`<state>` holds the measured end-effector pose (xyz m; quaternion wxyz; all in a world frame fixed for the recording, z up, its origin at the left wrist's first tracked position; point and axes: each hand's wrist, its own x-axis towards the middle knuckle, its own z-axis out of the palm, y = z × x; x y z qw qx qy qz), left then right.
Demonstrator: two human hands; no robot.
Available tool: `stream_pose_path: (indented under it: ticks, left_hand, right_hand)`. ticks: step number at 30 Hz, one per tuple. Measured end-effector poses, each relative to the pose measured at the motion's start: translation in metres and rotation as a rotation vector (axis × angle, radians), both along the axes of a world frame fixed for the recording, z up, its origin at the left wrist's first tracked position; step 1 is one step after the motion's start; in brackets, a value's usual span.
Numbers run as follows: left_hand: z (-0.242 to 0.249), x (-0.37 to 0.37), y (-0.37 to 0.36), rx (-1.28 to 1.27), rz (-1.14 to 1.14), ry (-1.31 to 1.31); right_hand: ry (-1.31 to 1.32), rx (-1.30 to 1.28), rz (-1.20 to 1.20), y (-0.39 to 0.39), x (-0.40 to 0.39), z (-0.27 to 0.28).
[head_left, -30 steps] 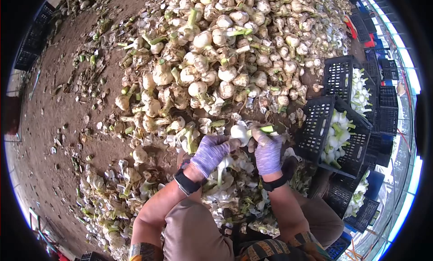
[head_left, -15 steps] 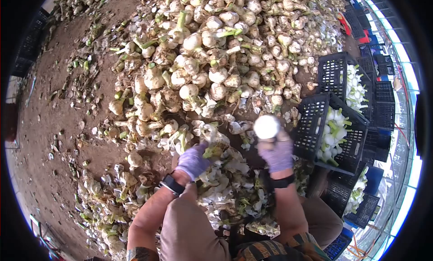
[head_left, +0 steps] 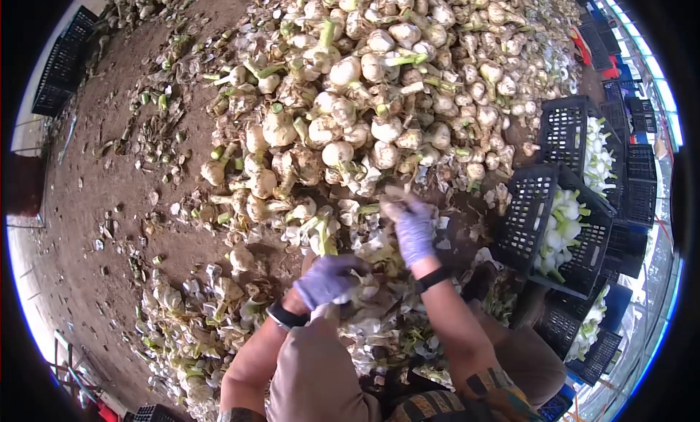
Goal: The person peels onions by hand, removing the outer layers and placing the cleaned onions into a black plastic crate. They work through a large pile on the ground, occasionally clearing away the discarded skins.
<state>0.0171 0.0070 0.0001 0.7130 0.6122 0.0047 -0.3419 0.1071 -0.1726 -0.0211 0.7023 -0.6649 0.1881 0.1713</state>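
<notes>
My right hand [head_left: 413, 227], in a purple glove, stretches forward with its fingers out to the near edge of a big heap of unpeeled onion bulbs [head_left: 372, 79] and holds nothing. My left hand [head_left: 329, 278], also gloved, is curled low over a litter of pale husk scraps [head_left: 379, 323] by my knees; whether it grips any scraps is unclear. To the right stands a black plastic crate [head_left: 523, 211] with peeled white bulbs [head_left: 560, 231] inside.
A second black crate [head_left: 561, 127] of peeled bulbs stands behind the first, with more stacked crates [head_left: 631, 181] at the far right. Bare dirt floor [head_left: 95, 203] with scattered trimmings lies to the left, and an empty crate [head_left: 62, 65] sits far left.
The peeled white bulb that my right hand held up has left it, and that hand has reached forward to the heap. My left hand has dropped down onto the husk scraps.
</notes>
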Motion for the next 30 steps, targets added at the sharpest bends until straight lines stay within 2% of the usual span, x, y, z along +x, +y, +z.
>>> stream_pose_path:
  ticks: [2,3,4,6,7,8,9,10,12,13,14,17,18,22,24,25,26,28,29,30]
  left_hand:
    - [-0.010,-0.004,0.015,0.008,0.294,0.339]
    - [0.001,0.002,0.017,0.012,0.330,0.410]
    - [0.000,0.003,0.016,0.017,0.333,0.406]
    - [-0.001,0.004,0.012,-0.023,0.506,0.313]
    - [0.000,0.007,0.013,-0.097,0.595,0.331]
    - [-0.004,0.011,0.016,-0.096,0.602,0.299]
    - [0.000,0.022,0.018,-0.160,0.623,0.173]
    - [0.005,0.031,0.019,-0.224,0.642,0.054]
    - [0.008,0.038,0.020,-0.296,0.577,0.090]
    - [0.001,0.039,0.019,-0.219,0.519,0.021]
    - [-0.004,0.041,0.016,-0.131,0.417,0.012]
    - [-0.001,0.038,0.012,-0.218,0.367,0.103]
    - [0.003,0.036,0.009,-0.247,0.362,0.112]
    - [0.015,0.030,-0.003,-0.341,0.387,0.065]
    - [0.022,0.028,-0.008,-0.272,0.385,0.055]
    - [0.024,0.026,-0.011,0.010,0.364,-0.088]
    - [0.025,0.024,-0.013,0.290,0.339,-0.231]
    - [0.013,0.020,-0.017,0.319,0.374,-0.336]
    - [0.012,0.019,-0.017,0.415,0.327,-0.466]
    - [0.011,0.017,-0.018,0.510,0.276,-0.592]
  right_hand:
    - [-0.026,0.079,0.007,0.035,0.009,0.009]
    - [0.015,0.092,0.057,0.044,0.016,0.012]
    - [0.079,0.079,0.041,0.053,0.020,0.018]
    - [0.161,0.118,0.018,0.056,0.027,0.015]
    - [0.112,0.102,0.060,0.048,0.026,0.019]
    - [0.063,0.085,0.103,0.039,0.026,0.027]
    - [-0.075,-0.044,0.207,0.030,0.024,0.028]
    - [0.069,0.034,0.261,0.015,0.021,0.036]
    - [-0.088,-0.194,0.517,0.000,0.020,0.052]
    - [-0.261,-0.268,0.608,-0.011,0.015,0.042]
    - [-0.260,-0.271,0.607,-0.016,0.013,0.048]
    - [-0.128,-0.070,0.488,-0.030,0.008,0.066]
    - [-0.129,-0.074,0.484,-0.035,0.004,0.067]
    - [-0.290,0.032,0.545,-0.048,-0.010,0.051]
    - [0.039,0.229,-0.041,-0.027,-0.018,0.069]
    - [0.136,0.383,-0.178,-0.022,-0.015,0.067]
    - [0.130,0.381,-0.180,-0.028,-0.020,0.058]
    - [0.416,0.540,-0.093,-0.040,-0.035,0.033]
    - [0.527,0.389,-0.120,-0.021,-0.035,0.050]
    - [0.459,0.321,-0.187,0.002,-0.034,0.068]
